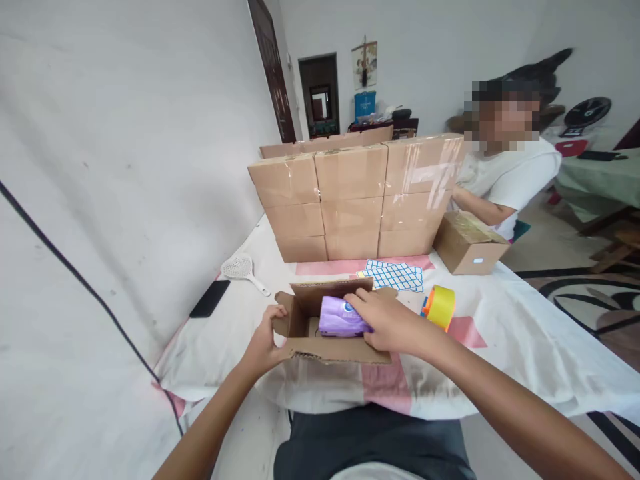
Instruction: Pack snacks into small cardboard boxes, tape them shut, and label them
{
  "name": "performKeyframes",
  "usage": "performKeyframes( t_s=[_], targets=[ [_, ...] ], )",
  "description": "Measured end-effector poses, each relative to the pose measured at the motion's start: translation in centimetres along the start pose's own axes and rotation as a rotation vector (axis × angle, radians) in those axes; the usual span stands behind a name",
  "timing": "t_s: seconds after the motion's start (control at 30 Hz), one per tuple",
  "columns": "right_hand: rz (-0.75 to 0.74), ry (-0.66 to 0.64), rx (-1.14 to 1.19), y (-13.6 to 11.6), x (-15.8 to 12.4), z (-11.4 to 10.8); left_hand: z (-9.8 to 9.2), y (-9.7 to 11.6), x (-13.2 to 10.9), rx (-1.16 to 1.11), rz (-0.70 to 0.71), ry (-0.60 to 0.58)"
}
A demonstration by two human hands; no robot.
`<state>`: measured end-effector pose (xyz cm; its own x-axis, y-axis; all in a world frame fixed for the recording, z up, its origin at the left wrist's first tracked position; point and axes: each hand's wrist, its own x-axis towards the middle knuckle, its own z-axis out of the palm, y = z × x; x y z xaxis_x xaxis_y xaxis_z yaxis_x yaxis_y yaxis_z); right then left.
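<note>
An open cardboard box (pixel 340 350) stands at the near side of the table with its flaps spread. My left hand (pixel 267 337) grips the left side of this box, thumb and fingers around a flap. Inside the box's opening is a purple plastic-wrapped pack (pixel 340 317), which looks like tissues. My right hand (pixel 383 317) is closed over the right end of that pack, fingers bent across its top. What lies beneath the pack is mostly hidden. To the right of my right hand sits a tape dispenser with a yellow roll (pixel 441 307).
Stacked cardboard boxes (pixel 350 200) form a wall across the table's far side. One taped box (pixel 473 250) stands at the right, near a seated person (pixel 515 167). Blue-patterned label sheets (pixel 393 275), a white hairbrush (pixel 243 269) and a black phone (pixel 210 299) lie on the cloth.
</note>
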<state>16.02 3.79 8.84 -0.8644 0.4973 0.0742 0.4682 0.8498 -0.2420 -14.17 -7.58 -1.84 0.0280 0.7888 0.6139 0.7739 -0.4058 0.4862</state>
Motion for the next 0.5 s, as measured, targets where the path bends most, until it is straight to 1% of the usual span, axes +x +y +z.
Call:
performKeyframes(
  t_s=[0.03,0.1,0.17,0.23,0.27,0.3,0.33,0.37,0.43,0.5],
  targets=[
    [-0.022,-0.042,-0.033,-0.2,0.9,0.4,0.3,-0.2,-0.5,-0.023,-0.009,0.048],
    [-0.051,-0.139,-0.082,-0.9,3.4,1.5,0.9,-0.4,-1.1,-0.036,-0.012,0.089],
    [-0.026,-0.268,-0.114,-1.5,5.8,2.7,1.2,-0.3,-1.4,-0.045,-0.02,0.115],
    [0.03,-0.38,-0.121,-1.9,7.5,3.4,1.5,-0.2,-1.6,-0.045,-0.027,0.135],
    [0.043,-0.401,-0.103,-1.9,7.7,3.3,1.6,-0.1,-1.8,-0.045,-0.037,0.144],
    [0.04,-0.382,-0.072,-1.7,7.5,2.9,1.8,-0.1,-2.0,-0.055,-0.052,0.154],
    [0.023,-0.32,-0.026,-1.4,6.9,2.2,2.1,0.0,-2.2,-0.082,-0.072,0.165],
    [-0.002,-0.22,0.035,-1.0,5.8,1.5,2.5,0.0,-2.5,-0.126,-0.094,0.171],
    [-0.004,0.055,0.182,0.1,2.9,0.0,3.2,0.0,-3.2,-0.216,-0.12,0.17],
    [0.1,0.362,0.318,1.3,0.0,-0.5,3.8,0.0,-3.6,-0.236,-0.108,0.113]
  ],
)
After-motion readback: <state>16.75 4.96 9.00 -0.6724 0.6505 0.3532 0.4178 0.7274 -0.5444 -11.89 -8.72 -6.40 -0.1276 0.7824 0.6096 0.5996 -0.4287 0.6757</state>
